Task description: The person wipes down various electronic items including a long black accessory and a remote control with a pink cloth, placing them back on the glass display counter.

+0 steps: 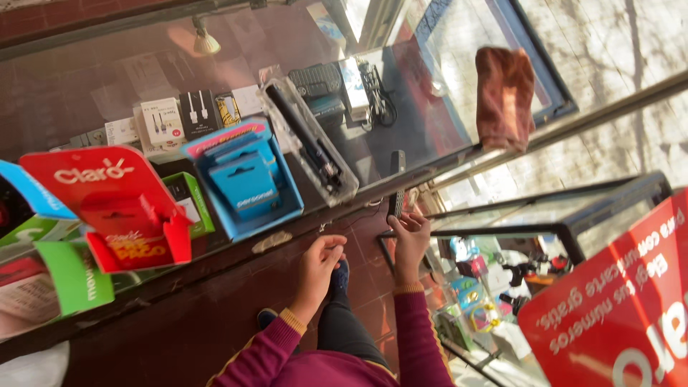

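Note:
My right hand [410,235] grips the lower end of a slim black phone-like device [396,183] that stands on edge at the rim of the glass counter [401,122]. My left hand [324,256] is just to its left. Its fingers are curled against the counter's dark front edge [215,269], and I see nothing in them. Both arms wear maroon sleeves with yellow cuffs. Below the hands are my dark trousers and a blue shoe [341,274] on the red tiled floor.
On the counter stand a red card display [115,208], a blue card display [244,183], green boxes [192,203], a clear case with a black stick [309,143], chargers and a brown cloth [505,97]. A glass showcase [545,236] and a red sign [616,315] are at the right.

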